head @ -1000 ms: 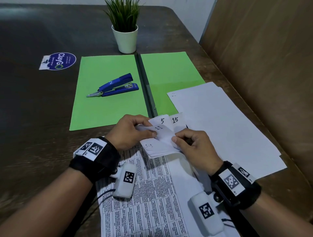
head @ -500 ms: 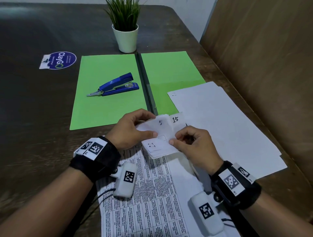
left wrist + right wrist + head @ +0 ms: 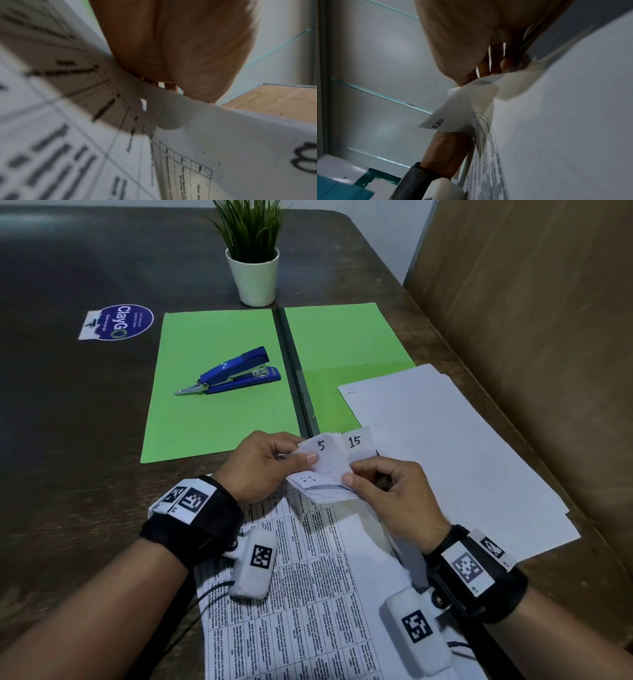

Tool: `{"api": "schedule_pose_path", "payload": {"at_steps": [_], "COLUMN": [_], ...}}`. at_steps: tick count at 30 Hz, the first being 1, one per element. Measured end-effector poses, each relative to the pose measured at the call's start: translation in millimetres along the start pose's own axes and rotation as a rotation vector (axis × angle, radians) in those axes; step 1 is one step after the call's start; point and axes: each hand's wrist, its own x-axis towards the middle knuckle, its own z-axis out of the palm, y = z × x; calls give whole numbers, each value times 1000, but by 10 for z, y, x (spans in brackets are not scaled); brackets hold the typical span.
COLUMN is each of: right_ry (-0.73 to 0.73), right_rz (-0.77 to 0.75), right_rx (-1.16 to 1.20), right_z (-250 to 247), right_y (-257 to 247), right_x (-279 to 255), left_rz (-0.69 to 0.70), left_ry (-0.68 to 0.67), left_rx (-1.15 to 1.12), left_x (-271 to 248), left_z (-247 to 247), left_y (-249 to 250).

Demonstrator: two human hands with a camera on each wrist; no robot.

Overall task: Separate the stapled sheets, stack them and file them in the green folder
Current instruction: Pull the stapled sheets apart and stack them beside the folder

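— Two hands were on the stapled sheets (image 3: 318,573), weren't they?

— Yes. The left hand (image 3: 260,465) pinched the bent-up top corner between thumb and forefinger, and the right hand (image 3: 394,494) pinched the same corner from the other side, thumb on top with the other fingers curled beneath. The corner pages fanned apart there; one showed a handwritten 5, the one behind it a 15.

— Where did the rest of that bundle lie?

— Flat on the table (image 3: 68,440) at its near edge, between the two forearms, printed side up with small text in a grid.

— And the green folder (image 3: 219,385)?

— Open and flat past the hands, towards the far edge, its dark spine running away from the person. A blue stapler (image 3: 233,371) lay on its left leaf.

— Any loose pages?

— Some white sheets (image 3: 455,453) lay blank side up towards the right edge, their far corner overlapping the folder's right leaf.

— What did the wrist cameras add?

— Little. The left wrist view was blurred: the heel of the hand against printed paper, and a handwritten 8 at the edge. The right wrist view showed fingers (image 3: 488,67) curled round the lifted corner, the same 8 on a folded flap.

— Anything else on the table?

— A potted plant (image 3: 251,254) at the far edge, just beyond the spine, and a round blue sticker (image 3: 120,322) left of the folder.
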Motion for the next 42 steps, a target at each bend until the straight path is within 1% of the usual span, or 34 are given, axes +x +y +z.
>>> {"api": "schedule_pose_path", "payload": {"at_steps": [5,11,16,20,25,30,33,35,39,42], "right_ry": [18,0,-1,17,8,17,29,41,39,38], "right_rz": [-16,-68,-60,-35,-39,-126,-162,-219,-344,-388], "right_rx": [0,13,11,3,-51,-206,-198,-227,-357,-471], "right_z": [-4,16,7,10,-1,26,31,19,23,28], "right_y": [17,-21,10,31,26,-16,-13,-13,-16,-4], "right_x": [-3,-22,-14,-7,-5,1,-14,-23,-24,-14], "left_rz": [9,-85,-58,-93,-96,-67,-47,-44,-46,-36], "left_ry": [-36,-73,-63,-77,-83,-85,-73,-65,-61,-68], "left_rx": [45,138,58,12,-4,24,65,53,23,19], "left_x": [-11,-18,-23,-25,-32,-35,-30,-24,-12,-9], "left_z": [1,-25,11,0,-10,-12,-16,-11,-8,-13], "left_y": [20,14,76,61,61,49,44,46,34,19]}}
